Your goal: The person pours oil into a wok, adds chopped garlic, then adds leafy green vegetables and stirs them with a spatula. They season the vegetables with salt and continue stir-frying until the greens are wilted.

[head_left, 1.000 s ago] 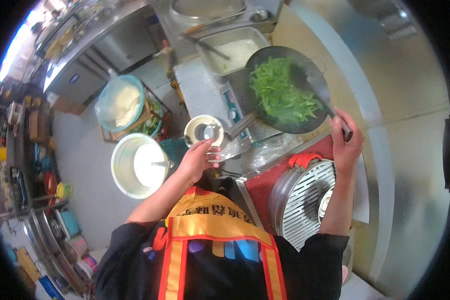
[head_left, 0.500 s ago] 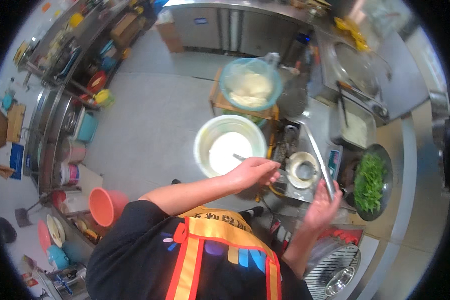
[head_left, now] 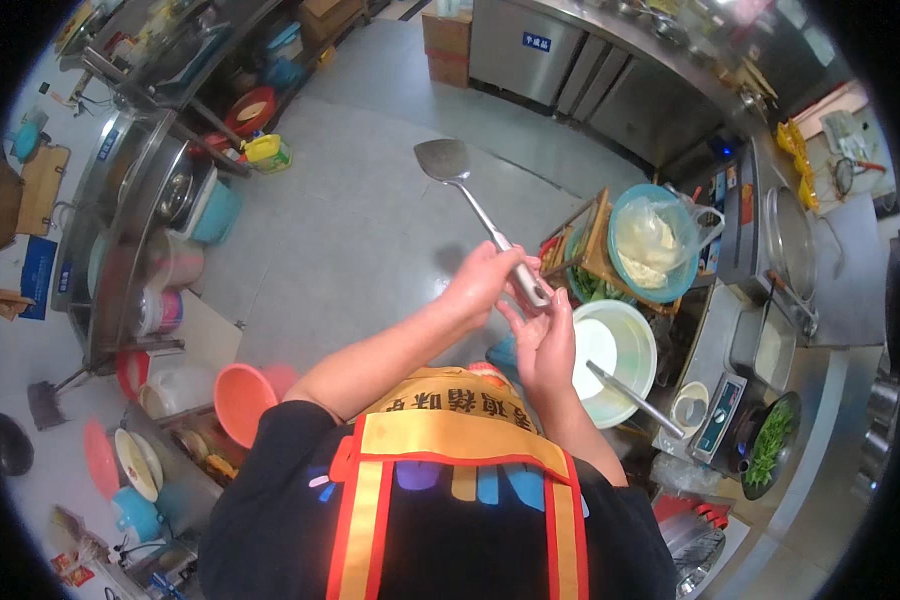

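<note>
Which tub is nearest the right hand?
The white bucket, just beside the right hand; the blue basin sits farther up, the orange bucket well left.

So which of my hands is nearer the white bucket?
Right. In view, your right hand is just left of the white bucket; your left hand is farther left, gripping the spatula.

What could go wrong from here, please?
The spatula, held in the left grip above the floor, might drip and make it slippery. The right forearm, close to the white bucket, could knock it. Unstirred greens in the wok may scorch if heat is on.
</note>
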Tool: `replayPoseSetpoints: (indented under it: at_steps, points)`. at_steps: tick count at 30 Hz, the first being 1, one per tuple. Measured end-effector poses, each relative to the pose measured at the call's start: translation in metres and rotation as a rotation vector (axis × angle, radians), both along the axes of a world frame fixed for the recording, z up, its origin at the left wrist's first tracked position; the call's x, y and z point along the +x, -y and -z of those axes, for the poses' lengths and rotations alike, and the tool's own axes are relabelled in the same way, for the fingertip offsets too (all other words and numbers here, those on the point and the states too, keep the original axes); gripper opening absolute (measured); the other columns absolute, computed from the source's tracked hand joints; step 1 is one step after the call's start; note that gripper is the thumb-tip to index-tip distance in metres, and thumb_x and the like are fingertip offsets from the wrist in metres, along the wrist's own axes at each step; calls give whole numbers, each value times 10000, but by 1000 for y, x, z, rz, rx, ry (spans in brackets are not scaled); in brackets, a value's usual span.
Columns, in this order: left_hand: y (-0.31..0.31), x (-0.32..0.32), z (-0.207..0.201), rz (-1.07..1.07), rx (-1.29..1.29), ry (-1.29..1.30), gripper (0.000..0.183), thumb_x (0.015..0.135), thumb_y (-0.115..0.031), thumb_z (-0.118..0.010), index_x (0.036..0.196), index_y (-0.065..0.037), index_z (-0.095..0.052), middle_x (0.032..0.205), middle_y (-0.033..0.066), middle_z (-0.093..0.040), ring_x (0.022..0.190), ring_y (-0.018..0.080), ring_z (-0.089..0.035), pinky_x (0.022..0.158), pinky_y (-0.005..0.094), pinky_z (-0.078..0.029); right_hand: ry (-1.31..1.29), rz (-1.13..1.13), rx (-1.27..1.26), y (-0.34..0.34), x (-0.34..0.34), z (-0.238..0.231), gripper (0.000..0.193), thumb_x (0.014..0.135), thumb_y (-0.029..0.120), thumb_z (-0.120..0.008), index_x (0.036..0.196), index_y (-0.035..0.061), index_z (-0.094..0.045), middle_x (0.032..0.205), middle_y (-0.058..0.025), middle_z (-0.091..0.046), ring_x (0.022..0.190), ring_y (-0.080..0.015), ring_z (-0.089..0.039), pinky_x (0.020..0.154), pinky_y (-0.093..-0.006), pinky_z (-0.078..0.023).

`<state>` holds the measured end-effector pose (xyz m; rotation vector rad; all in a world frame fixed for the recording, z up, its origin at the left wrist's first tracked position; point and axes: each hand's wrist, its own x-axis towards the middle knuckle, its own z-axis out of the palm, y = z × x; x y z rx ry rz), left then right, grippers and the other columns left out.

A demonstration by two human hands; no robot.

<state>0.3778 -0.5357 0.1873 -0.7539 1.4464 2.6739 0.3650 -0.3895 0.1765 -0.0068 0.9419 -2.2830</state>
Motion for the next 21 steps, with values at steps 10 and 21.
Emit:
replayPoseSetpoints:
  at_steps: [10,21]
  points:
    - [147,-141,-39,-10,122,81,113,970,-166,-543,1011,-61,-538,756,-5,-514,541,96,-457,465,268,-415,-154,342,227,83,-259,55,190,973,122,-581,1097,-22,-588,885,-43,-632,739,-90,-570,603,-232,-469]
    - [287,-375,-108,159,109,85,172,980,-191,-535,1063,-40,-546,764,-6,-520,501,72,-420,408,237,-374,-259,390,299,241,-622,26,201,904,127,-659,1022,-34,-637,793,-32,-620,632,-78,-523,516,-224,-414]
